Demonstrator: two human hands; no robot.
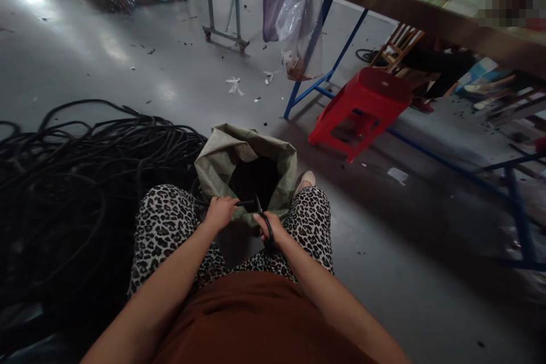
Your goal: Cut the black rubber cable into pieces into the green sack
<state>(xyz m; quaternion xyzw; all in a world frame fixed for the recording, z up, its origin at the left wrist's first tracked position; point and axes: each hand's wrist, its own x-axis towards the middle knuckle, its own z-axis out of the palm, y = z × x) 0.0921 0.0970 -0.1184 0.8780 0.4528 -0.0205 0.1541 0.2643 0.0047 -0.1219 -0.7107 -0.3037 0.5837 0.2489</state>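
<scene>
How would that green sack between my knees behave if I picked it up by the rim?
The green sack would probably sag and fold: its rim is already creased and slumped open. It looks thin and woven, so likely light itself. The dark contents inside may make the bottom hang heavy, though how full it is cannot be seen.

Grey floor and what is set on it

A smooth grey floor point(128, 62) is seen, strewn with small dark scraps. A greenish sack point(222, 153) is stood on it just beyond the left grip point(219, 211) and the right grip point(267, 226). A large heap of black cable point(77, 182) is piled to the left of both grips. A red plastic stool point(362, 108) is placed further off, to the right, beside the blue table legs point(313, 57). White paper shreds point(234, 86) are scattered well beyond the sack.
</scene>
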